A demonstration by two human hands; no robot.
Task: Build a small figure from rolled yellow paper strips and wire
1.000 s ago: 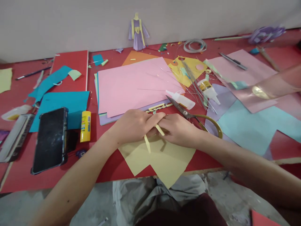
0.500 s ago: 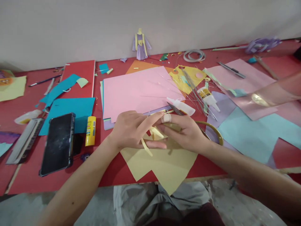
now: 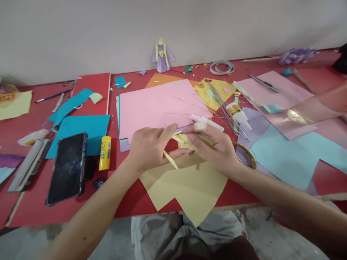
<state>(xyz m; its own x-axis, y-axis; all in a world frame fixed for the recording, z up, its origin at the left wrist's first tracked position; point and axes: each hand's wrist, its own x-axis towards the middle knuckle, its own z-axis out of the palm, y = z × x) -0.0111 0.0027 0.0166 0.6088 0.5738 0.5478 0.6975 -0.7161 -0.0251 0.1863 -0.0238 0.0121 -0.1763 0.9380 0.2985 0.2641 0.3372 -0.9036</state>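
Above a pale yellow paper sheet (image 3: 187,191), both my hands meet around a small piece of folded pale yellow paper (image 3: 186,140). My right hand (image 3: 217,144), with a white bandage on one finger, pinches this piece from the right. My left hand (image 3: 151,148) has its fingers bent round the left side of the same piece. A narrow yellow paper strip (image 3: 171,161) sticks out below the left fingers. Partly under the right hand lie scissors with an olive-yellow handle (image 3: 251,155); their blades are mostly hidden.
Pink sheets (image 3: 157,101) lie stacked ahead, near glue bottles (image 3: 238,115). To the left are a phone (image 3: 66,168) and a glue stick (image 3: 105,153). A paper doll (image 3: 162,56) leans on the wall. Another person's forearm (image 3: 320,104) reaches in from the right, near a cutter (image 3: 264,83).
My fingers have shifted on the folded yellow paper, and the right hand has moved slightly up and turned. More of the piece shows between the hands. The camera view has tilted a little.
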